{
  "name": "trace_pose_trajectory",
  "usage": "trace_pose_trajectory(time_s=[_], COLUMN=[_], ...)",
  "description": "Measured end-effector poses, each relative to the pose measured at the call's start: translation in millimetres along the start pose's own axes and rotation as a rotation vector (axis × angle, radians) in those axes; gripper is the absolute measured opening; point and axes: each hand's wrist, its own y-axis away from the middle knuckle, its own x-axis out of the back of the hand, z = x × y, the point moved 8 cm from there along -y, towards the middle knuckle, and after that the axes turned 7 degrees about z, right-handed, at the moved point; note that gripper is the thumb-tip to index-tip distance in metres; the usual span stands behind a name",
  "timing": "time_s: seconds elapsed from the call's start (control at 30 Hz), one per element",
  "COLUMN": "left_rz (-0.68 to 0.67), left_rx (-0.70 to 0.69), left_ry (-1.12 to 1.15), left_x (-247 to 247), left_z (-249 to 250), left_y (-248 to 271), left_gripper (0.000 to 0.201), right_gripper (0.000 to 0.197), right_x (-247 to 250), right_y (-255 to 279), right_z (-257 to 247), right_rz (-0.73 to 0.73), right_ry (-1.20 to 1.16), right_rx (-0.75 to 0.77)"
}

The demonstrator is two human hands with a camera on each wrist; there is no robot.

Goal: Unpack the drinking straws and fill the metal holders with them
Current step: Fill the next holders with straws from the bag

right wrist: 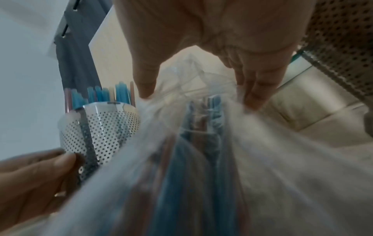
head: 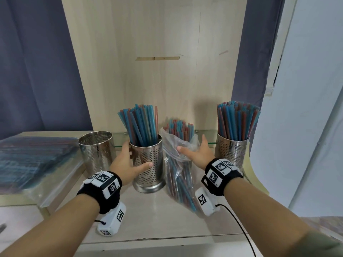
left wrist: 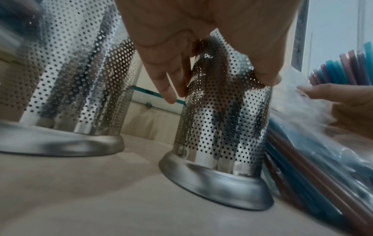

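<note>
Three perforated metal holders stand on the pale shelf. The left holder (head: pixel 96 151) (left wrist: pixel 70 79) is empty. The middle holder (head: pixel 148 167) (left wrist: pixel 218 127) (right wrist: pixel 101 127) carries blue and red straws (head: pixel 143 123), and my left hand (head: pixel 138 154) (left wrist: pixel 218 89) grips it, thumb in front and fingers behind. The right holder (head: pixel 233 151) (right wrist: pixel 343 39) is packed with straws. Between the middle and right holders leans a clear plastic bag of straws (head: pixel 178 169) (left wrist: pixel 312 135) (right wrist: pixel 201 159), open at the top. My right hand (head: pixel 192 145) (right wrist: pixel 198 99) is spread at the bag's top, its straight fingertips touching the plastic.
Several flat packs of straws (head: pixel 33 160) are stacked on a lower surface at the left. A wooden back panel (head: pixel 157 80) closes the shelf behind the holders, with a glass strip (head: pixel 118 138) along its foot. The shelf's front edge (head: pixel 148 238) runs below my wrists.
</note>
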Motion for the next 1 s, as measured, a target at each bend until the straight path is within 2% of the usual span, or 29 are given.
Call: trace_pose_trajectory(time_s=[0.07,0.13,0.17,0.27,0.33,0.4,0.47,0.53,0.63,0.7,0.77,0.83,0.9,0.93,1.0], left_rz=[-0.014,-0.028,-0.031,0.039,0.199,0.383,0.468,0.381,0.131,0.015,-0.023,0.020,0.092,0.140,0.234], left_rx=[0.012,0.012,0.009,-0.034,-0.051,-0.088,-0.242,-0.340,-0.314,-0.284,-0.271,-0.281,-0.277,-0.262,-0.220], left_ry=[0.013,0.004,-0.008,-0.049,-0.125,-0.186,-0.148,-0.015,0.279,0.489,0.636,0.660,0.609,0.566,0.468], left_x=[-1.0,-1.9,-2.1,2.7,14.7,26.7,30.4,25.1,12.2,9.1,12.1,22.9,39.5,48.8,66.0], left_z=[-1.2,-2.3,-2.5,1.4,5.8,17.8,45.8,70.7,90.5,99.7,104.2,101.7,92.3,84.8,68.2], left_y=[-0.5,-1.5,-2.2,-0.5,6.9,24.0,44.0,56.8,61.0,64.9,71.0,76.8,80.9,82.1,83.7], left_gripper=[0.105,0.103,0.102,0.104,0.114,0.108,0.092,0.087,0.103,0.118,0.128,0.129,0.128,0.129,0.127], right_gripper=[0.125,0.112,0.096,0.030,0.013,0.011,0.020,0.025,0.028,0.024,0.021,0.021,0.036,0.040,0.037], right_x=[-5.0,-4.9,-4.1,4.3,14.7,28.6,42.4,51.4,47.9,38.5,22.5,-0.8,-28.7,-40.9,-60.7], right_y=[-7.9,-9.6,-9.8,5.2,26.8,51.1,72.5,90.8,111.1,124.4,135.3,144.7,146.6,146.2,142.3], right_z=[4.1,5.5,4.9,-8.1,-19.0,-30.4,-39.7,-51.0,-68.0,-78.0,-86.1,-97.7,-99.2,-99.8,-100.7], right_rz=[-0.020,-0.027,-0.045,-0.083,-0.099,-0.070,-0.019,0.000,-0.057,-0.101,-0.189,-0.329,-0.538,-0.627,-0.720], right_ry=[0.010,0.064,0.094,0.045,-0.045,-0.126,-0.183,-0.259,-0.360,-0.426,-0.441,-0.443,-0.485,-0.537,-0.572], right_rx=[-0.012,-0.017,0.002,0.143,0.235,0.335,0.443,0.515,0.609,0.608,0.596,0.562,0.430,0.315,0.132])
